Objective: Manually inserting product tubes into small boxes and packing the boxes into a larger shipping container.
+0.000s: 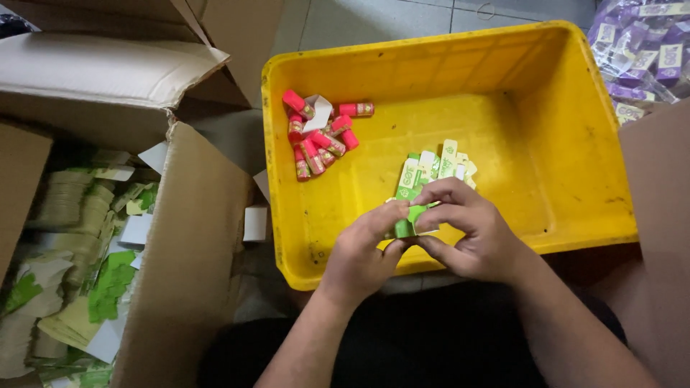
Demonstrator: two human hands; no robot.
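Observation:
My left hand and my right hand meet over the front rim of a yellow plastic bin. Together they pinch a small green and white carton, held between the fingertips of both hands. Just behind my fingers, on the bin floor, lies a pile of green and white flat cartons. Several small pink tubes lie in a heap at the bin's left side, with a white scrap of paper among them.
An open cardboard box stands on the left, filled with stacks of green and white flat cartons. Purple and white packets are heaped at the top right. A brown cardboard flap rises on the right. Grey tiled floor lies behind the bin.

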